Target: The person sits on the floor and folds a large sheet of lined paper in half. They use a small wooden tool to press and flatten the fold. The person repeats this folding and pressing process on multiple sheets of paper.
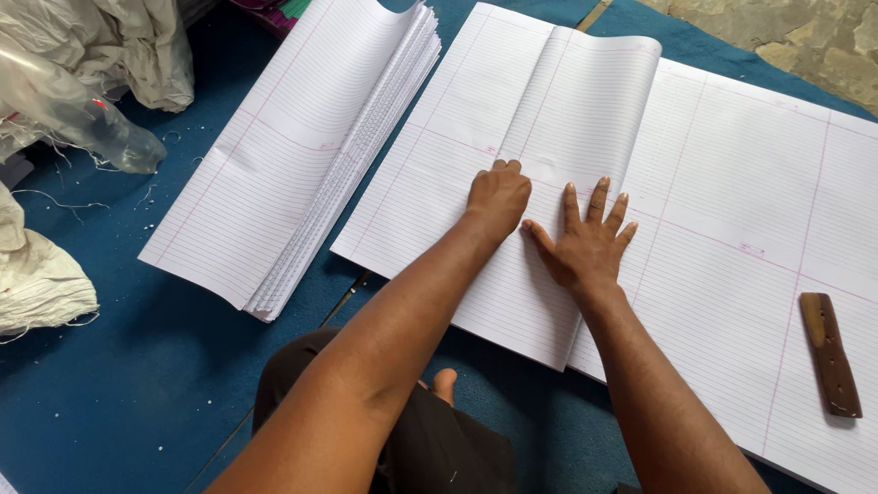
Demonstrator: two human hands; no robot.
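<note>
- Soft, even daylight fills the scene; the picture is bright and nothing is lost in darkness.
- The ruled paper sheets (732, 210) are very bright but keep their printed lines, with no harsh glare.
- Shadows are faint and diffuse, showing under the curled sheet and beside the forearms.
- Focus is sharp throughout, without motion blur.
- Mild wide-angle stretching shows toward the edges.

White pink-ruled paper sheets (732, 210), blue mat (119, 384), brown wooden stick (830, 354).

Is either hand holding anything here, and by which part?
Nothing is gripped. The left hand, curled, and the right hand, flat, both press down along the fold of a ruled sheet.
</note>
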